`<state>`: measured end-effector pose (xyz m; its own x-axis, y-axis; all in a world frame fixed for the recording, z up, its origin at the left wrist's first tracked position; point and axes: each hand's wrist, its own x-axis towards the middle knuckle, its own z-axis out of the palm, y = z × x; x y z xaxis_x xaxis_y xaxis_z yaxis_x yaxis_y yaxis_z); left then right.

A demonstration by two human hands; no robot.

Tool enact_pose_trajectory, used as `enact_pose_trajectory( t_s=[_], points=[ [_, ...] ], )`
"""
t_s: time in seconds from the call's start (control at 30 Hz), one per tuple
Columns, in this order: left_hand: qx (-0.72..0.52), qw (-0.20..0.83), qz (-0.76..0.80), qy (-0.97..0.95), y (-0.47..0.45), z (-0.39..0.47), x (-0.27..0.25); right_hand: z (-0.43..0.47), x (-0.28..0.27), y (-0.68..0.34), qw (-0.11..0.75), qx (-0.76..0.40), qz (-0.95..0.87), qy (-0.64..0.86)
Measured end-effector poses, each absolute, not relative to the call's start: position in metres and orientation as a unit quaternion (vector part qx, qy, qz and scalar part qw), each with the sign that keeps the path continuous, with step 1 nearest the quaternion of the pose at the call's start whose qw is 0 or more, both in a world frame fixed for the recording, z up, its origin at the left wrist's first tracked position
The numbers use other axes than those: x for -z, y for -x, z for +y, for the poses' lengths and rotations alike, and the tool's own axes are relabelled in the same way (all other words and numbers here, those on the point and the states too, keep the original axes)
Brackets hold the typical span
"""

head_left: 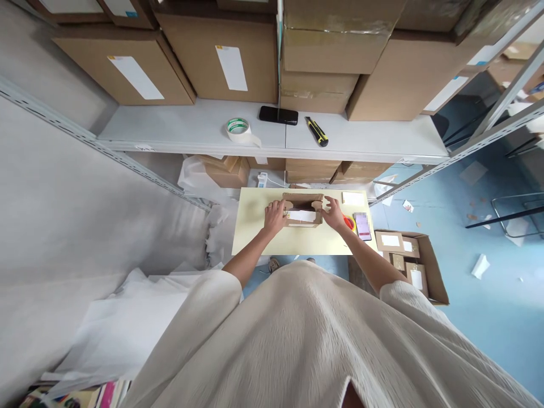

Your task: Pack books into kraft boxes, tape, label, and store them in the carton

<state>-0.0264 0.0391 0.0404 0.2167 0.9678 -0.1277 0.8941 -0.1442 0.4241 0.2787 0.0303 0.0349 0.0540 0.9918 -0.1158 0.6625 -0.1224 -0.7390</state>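
A small cardboard box (314,224) stands on the pale yellow table (255,241), its top open and its upper flaps raised. White paper or a label (301,215) shows across its near side. My left hand (275,216) grips the box's left side, fingers bent over the edge. At the opposite end, my right hand (334,214) has its thumb and fingers closed on the right edge and flap. What lies inside the box is too dark to make out. Just right of my right hand are a roll of red and yellow tape (349,222) and a phone (362,226).
Above the table, a grey shelf (170,127) holds large cartons (238,56), a tape roll (238,130), a black phone-like object (278,115) and a yellow-black utility knife (317,131). An open carton (437,277) of small boxes sits at right. White sheets (127,317) pile up at left.
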Motion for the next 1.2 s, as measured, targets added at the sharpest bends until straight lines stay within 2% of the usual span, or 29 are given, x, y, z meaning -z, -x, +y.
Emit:
enact_pose_trajectory(
  t_s=[0.23, 0.47, 0.73, 0.97, 1.2],
  points=[
    [-0.082, 0.156, 0.551, -0.816, 0.017, 0.042, -0.044, 0.050, -0.038, -0.269, 0.113, -0.267, -0.672, 0.682],
    [-0.065, 0.167, 0.536, -0.825, 0.016, 0.038, -0.045, 0.027, -0.029, -0.272, 0.142, -0.252, -0.690, 0.664],
    [-0.028, 0.159, 0.507, -0.847, 0.019, 0.024, -0.038, -0.005, -0.008, -0.274, 0.131, -0.276, -0.698, 0.647],
    [0.010, 0.193, 0.517, -0.834, 0.013, 0.017, -0.037, -0.018, 0.028, -0.306, 0.203, -0.261, -0.628, 0.705],
    [0.056, 0.185, 0.537, -0.821, -0.001, 0.023, -0.031, -0.026, 0.064, -0.352, 0.156, -0.298, -0.527, 0.781]
  ],
)
